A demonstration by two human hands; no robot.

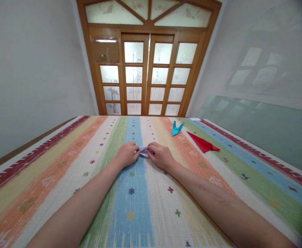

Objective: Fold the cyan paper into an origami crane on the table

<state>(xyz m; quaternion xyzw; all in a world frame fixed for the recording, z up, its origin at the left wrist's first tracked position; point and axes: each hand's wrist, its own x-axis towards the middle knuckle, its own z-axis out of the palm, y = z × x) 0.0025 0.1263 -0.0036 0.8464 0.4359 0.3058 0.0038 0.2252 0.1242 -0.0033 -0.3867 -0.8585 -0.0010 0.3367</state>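
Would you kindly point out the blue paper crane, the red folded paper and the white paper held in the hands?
blue paper crane (176,129): head view, on its body.
red folded paper (203,143): head view, on its middle.
white paper (144,151): head view, on the part showing between the hands.

Folded paper (144,151) between hands, crane (177,128) beyond right.

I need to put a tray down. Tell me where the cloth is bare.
Bare: the left stripes from the left hand out to the red border, and the near cloth between the forearms. Crowded: the middle, where both hands pinch the white folded paper, and right of the right hand, by the blue crane and red paper.
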